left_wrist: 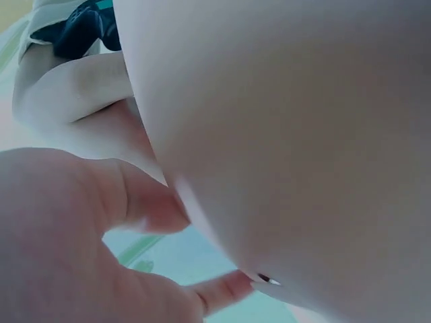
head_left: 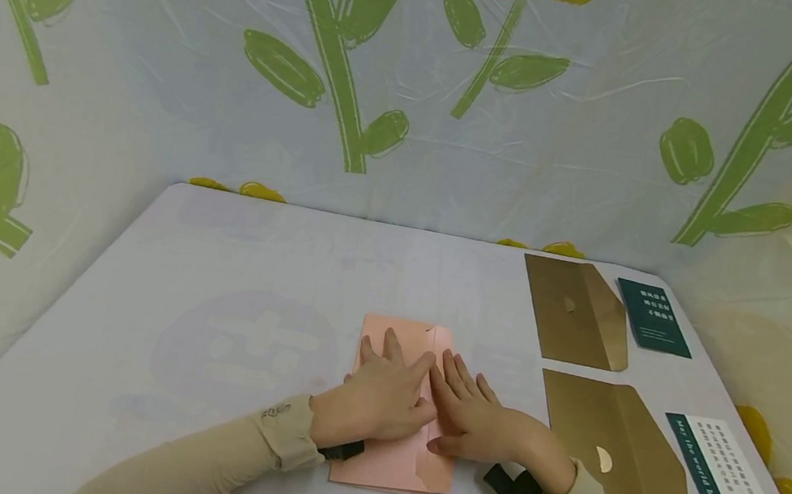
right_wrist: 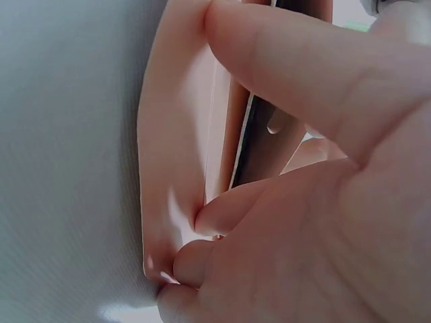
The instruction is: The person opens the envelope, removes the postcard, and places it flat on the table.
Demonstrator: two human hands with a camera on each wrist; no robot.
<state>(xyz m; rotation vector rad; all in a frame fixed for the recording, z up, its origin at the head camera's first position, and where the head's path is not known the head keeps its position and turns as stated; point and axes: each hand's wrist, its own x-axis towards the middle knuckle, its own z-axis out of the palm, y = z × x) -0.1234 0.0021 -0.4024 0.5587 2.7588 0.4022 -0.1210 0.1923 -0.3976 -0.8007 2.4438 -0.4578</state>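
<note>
A pink paper envelope lies upright in front of the person on the white table, its narrow folded flap along the right side. The left hand rests on it with fingers spread, the thumb near the flap. From the right, the right hand presses its straight fingers on the flap's edge. In the right wrist view, the thumb and fingertips of the right hand touch the pink paper. A large pale surface fills most of the left wrist view, beside the left hand.
Two gold envelopes, one farther back and one nearer, lie to the right. Beside them are a dark green card and a white card with a green band. A leaf-patterned curtain stands behind the table.
</note>
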